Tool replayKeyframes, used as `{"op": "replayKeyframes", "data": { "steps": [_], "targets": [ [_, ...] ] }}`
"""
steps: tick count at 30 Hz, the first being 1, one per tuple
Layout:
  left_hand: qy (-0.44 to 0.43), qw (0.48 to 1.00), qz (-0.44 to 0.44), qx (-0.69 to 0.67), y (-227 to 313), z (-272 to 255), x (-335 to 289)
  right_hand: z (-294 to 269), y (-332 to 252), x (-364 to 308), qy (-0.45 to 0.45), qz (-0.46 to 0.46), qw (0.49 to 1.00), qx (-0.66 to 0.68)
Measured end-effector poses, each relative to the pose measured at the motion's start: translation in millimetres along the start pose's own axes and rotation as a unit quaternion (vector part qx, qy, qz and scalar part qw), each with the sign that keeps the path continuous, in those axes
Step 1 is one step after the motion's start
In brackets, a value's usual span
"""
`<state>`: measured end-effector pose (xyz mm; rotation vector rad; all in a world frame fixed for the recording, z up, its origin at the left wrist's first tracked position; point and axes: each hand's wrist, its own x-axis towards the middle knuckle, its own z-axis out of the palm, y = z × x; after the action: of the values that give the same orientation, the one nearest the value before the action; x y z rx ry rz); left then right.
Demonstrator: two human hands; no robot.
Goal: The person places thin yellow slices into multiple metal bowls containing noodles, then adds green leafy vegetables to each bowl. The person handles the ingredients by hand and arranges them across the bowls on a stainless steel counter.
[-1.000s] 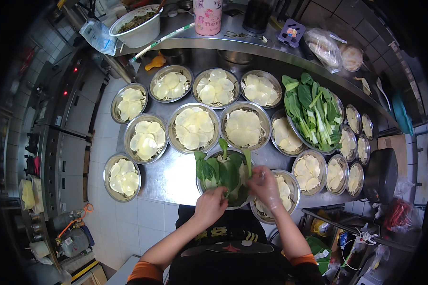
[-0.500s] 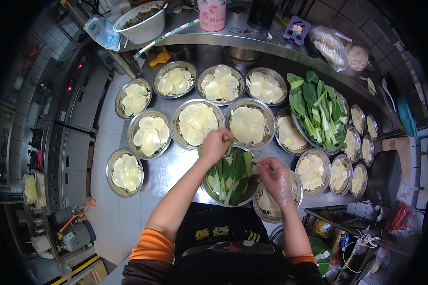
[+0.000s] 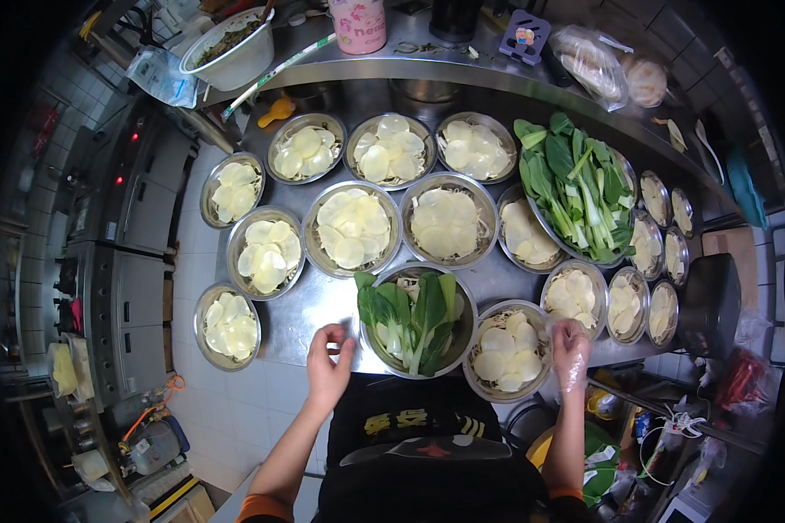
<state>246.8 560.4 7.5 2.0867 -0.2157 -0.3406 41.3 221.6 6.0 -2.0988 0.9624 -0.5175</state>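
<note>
My left hand [image 3: 330, 366] is bare, with fingers loosely curled, thumb apart and nothing in it. It hovers left of a metal bowl [image 3: 471, 324] topped with green leafy vegetables [image 3: 417, 324], not touching it. My right hand [image 3: 570, 353], in a clear plastic glove, has its fingers closed at the right rim of another metal bowl [image 3: 488, 394]. Thin pale round slices [image 3: 508, 349] lie over whitish strands in that bowl. Its fingertips are partly hidden. A large heap of greens [image 3: 577, 192] fills a bowl farther back on the right.
Several metal bowls with pale slices [image 3: 353, 228] crowd the steel table [image 3: 301, 327]. A raised shelf [image 3: 410, 65] across the back carries a white tub [image 3: 228, 54], a pink container [image 3: 358, 26] and bagged food [image 3: 591, 68]. A dark box [image 3: 709, 303] stands at the right end.
My left hand has left the greens and moved down and left. My right hand has moved right, to the far side of the slice bowl. The greens lie farther left over their bowl's rim.
</note>
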Motion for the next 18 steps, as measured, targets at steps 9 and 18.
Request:
{"op": "replayKeyframes", "data": {
  "steps": [9,18],
  "targets": [
    [-0.132,0.982,-0.011,0.133,-31,32,0,-16,40,-60,-0.118,0.109,0.98,-0.116],
    [-0.049,0.976,0.108,0.181,-12,24,13,-3,27,-39,0.055,-0.026,0.972,-0.225]
  ]
}}
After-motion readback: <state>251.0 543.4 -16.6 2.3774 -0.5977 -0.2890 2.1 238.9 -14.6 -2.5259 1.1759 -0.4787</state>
